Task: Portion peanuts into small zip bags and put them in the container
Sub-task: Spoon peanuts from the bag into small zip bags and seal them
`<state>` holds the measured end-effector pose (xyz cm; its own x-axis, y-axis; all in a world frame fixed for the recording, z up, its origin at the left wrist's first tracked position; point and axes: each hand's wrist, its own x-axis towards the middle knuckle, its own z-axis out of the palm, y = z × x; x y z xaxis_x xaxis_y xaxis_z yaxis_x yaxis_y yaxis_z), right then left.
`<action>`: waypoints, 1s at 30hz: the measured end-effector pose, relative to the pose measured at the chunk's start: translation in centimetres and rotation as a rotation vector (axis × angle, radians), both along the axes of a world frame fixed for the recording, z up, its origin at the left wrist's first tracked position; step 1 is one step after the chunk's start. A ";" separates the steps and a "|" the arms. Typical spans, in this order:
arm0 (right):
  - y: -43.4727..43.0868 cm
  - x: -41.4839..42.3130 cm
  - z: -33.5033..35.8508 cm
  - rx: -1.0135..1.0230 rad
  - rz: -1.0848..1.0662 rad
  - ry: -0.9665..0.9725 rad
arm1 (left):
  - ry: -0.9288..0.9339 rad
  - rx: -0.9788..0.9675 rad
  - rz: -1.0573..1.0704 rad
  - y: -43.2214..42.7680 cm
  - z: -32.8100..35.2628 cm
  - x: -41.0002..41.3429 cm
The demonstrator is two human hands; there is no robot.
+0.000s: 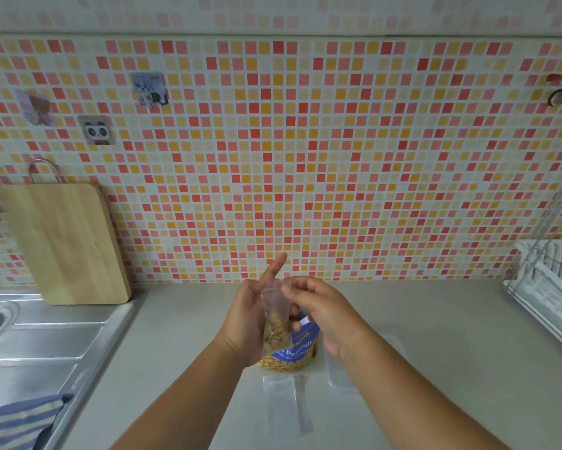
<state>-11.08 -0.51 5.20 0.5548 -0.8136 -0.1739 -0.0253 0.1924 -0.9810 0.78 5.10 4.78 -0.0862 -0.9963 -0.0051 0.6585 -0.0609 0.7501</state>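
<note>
A mosaic-tiled wall [305, 157] in red, orange and cream fills the back, above a pale worktop [451, 368]. A steel sink [46, 345] is cut off at the left, with a wooden cutting board [65, 245] leaning on the wall behind it. A dish rack [549, 287] is cropped at the right and a striped cloth [16, 420] at the lower left. The left hand [247, 323] grips a small zip bag [274, 316] part-filled with peanuts, held upright above the worktop with the forefinger raised. The right hand [322, 313] pinches its top edge. They partly hide the blue peanut packet [300, 349]. Empty clear bags [284, 404] lie nearer, faint; a clear shape [341, 375] beside them is unreadable.
</note>
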 end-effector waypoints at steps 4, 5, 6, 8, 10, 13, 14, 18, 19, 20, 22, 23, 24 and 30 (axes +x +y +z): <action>0.5 -0.3 -0.1 0.029 -0.028 -0.020 | -0.062 -0.044 -0.003 0.3 0.0 -0.5; 0.7 -0.5 -0.1 0.032 -0.030 -0.023 | -0.064 -0.049 -0.007 0.3 -0.1 -0.6; 0.8 -0.5 -0.2 0.027 -0.040 -0.023 | -0.072 -0.047 -0.009 0.4 -0.3 -0.5; 0.9 -0.6 -0.2 -0.022 -0.089 0.007 | -0.157 -0.008 0.021 0.3 -0.5 -0.5; 0.8 -0.7 -0.6 -0.124 -0.186 0.071 | -0.323 0.047 0.112 0.3 -0.8 -0.4; 0.6 -0.6 -1.3 -0.248 -0.312 0.067 | -0.524 0.036 0.314 0.1 -1.1 -0.5; 0.7 -0.6 -1.5 -0.289 -0.333 0.071 | -0.563 0.021 0.348 0.0 -1.1 -0.5; 0.6 -1.5 -1.7 -0.288 -0.319 0.056 | -0.557 0.025 0.261 0.4 -0.8 -0.4; 0.5 -2.1 -1.9 -0.213 -0.266 0.050 | -0.550 0.074 0.217 0.8 -1.1 0.0; 0.5 -2.8 -2.1 -0.119 -0.194 0.061 | -0.562 0.153 0.167 1.1 -1.7 0.7; 1.0 -4.3 -3.6 0.063 -0.040 0.195 | -0.657 0.382 0.028 1.9 -4.1 2.1; 1.4 -4.9 -4.8 0.117 0.014 0.294 | -0.724 0.495 -0.042 2.4 -5.4 2.5; 1.8 -5.3 -6.1 0.145 0.047 0.395 | -0.823 0.592 -0.101 2.7 -7.2 2.6; 3.5 -4.5 -15.7 -0.011 -0.100 0.893 | -1.560 0.640 0.025 2.7 -17.3 -0.2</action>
<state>-15.59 2.96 -10.54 0.1437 -0.8549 -0.4984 -0.7630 0.2251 -0.6060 0.56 7.83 -12.57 0.4056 -0.8013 -0.4399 -0.6301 -0.5937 0.5006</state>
